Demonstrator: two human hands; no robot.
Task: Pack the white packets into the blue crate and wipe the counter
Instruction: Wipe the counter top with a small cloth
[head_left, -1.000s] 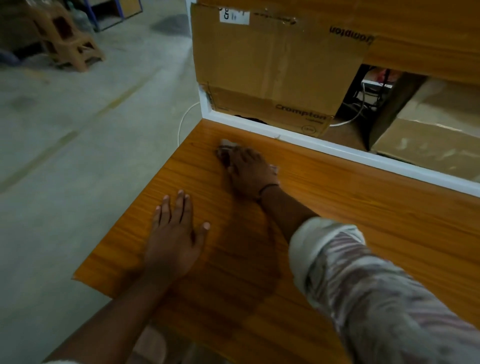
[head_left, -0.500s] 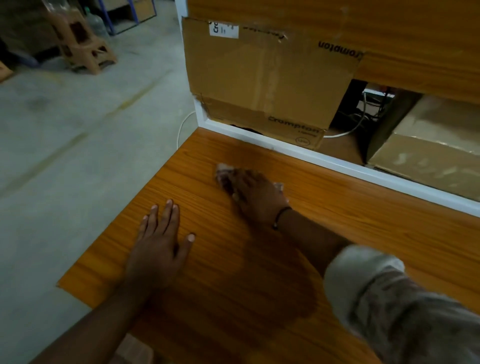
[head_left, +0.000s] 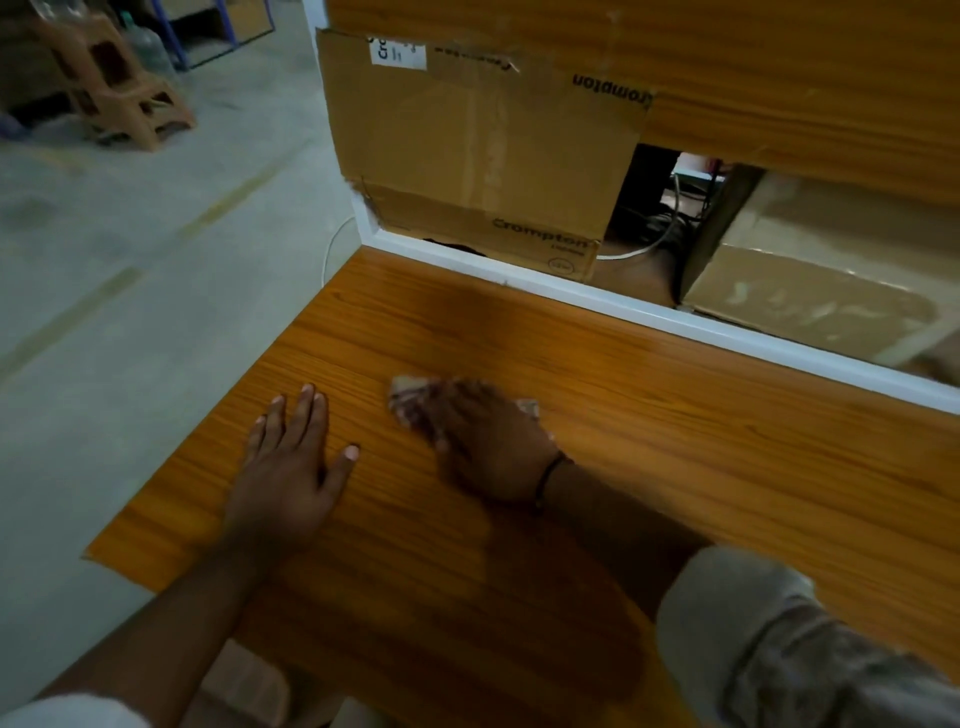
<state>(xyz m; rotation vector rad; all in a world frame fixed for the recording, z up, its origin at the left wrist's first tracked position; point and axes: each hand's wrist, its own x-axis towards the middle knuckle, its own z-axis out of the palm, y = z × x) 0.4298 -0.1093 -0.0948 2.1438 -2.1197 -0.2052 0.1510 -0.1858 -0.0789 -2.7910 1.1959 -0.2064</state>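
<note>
While the left hand (head_left: 283, 483) lies flat on the wooden counter (head_left: 727, 467) with fingers straight and spread, holding nothing, the right hand (head_left: 488, 447) just beside it curls its fingers over a crumpled cloth (head_left: 410, 397) (pale, patterned, blurred) and presses it to the wood. Beyond them a white strip (head_left: 623, 306) borders the counter's far edge. Behind it stand a cardboard box (head_left: 467, 156) printed "Crompton" and, to the right, a second box (head_left: 805, 301), with a white cable (head_left: 639, 252) in the dark gap between them.
</note>
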